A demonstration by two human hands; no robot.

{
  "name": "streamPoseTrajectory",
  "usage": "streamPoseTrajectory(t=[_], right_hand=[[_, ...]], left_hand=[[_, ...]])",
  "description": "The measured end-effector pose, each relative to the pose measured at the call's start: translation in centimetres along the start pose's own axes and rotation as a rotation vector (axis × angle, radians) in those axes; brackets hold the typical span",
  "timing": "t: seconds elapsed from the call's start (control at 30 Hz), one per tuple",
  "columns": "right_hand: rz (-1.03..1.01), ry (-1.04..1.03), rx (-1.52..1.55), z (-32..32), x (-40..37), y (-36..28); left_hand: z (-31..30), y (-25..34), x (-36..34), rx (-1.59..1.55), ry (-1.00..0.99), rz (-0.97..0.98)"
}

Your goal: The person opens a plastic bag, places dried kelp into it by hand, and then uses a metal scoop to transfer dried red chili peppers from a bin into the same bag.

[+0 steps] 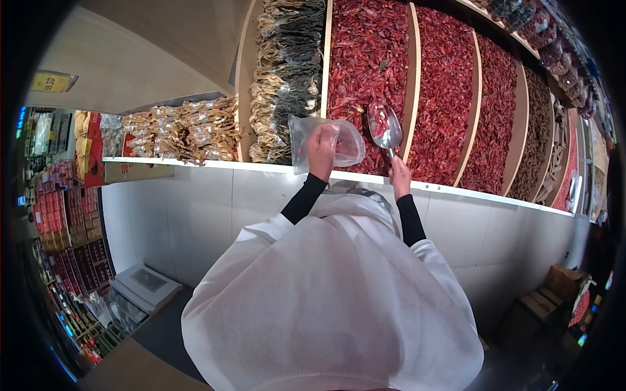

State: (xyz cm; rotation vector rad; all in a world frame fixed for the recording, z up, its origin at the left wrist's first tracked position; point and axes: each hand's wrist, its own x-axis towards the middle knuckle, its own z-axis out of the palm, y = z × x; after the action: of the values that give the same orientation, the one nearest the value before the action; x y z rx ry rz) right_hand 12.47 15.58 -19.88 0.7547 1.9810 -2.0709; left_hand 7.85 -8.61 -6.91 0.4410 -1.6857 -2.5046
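My left hand [322, 148] grips a clear plastic bag [350, 144], whose mouth spreads open to the right of my fingers. In my right hand [400, 177] is the handle of a metal scoop [385, 128], its bowl pointing away from me. A few red pieces show in the scoop's bowl. Both the bag and the scoop are over the near part of a bin of dried red chilies [365, 65]. The scoop's bowl lies close to the wooden divider on its right. Whether the bag holds anything is hard to make out.
More bins of dried red chilies [443, 91] run to the right, split by wooden dividers [412, 78]. Left are bundled dried goods [277, 78] and bagged tan goods [189, 130]. A white ledge [469, 195] edges the display. Boxes [147, 287] stand on the floor at left.
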Motion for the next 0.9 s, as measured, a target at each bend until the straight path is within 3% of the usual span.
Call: streamPoseTrajectory(t=[0.67,0.8,0.9], right_hand=[[-0.064,-0.099,-0.017,-3.6,-2.1,-2.6],[-0.128,-0.177,-0.105,-5.6,-3.8,-5.7],[-0.109,-0.256,-0.187,-6.9,-5.8,-9.7]], left_hand=[[1.4,-0.5,0.6,0.012,-0.012,0.025],[1.7,-0.6,0.9,0.242,0.026,0.130],[2.1,-0.9,1.3,0.115,0.028,0.068]])
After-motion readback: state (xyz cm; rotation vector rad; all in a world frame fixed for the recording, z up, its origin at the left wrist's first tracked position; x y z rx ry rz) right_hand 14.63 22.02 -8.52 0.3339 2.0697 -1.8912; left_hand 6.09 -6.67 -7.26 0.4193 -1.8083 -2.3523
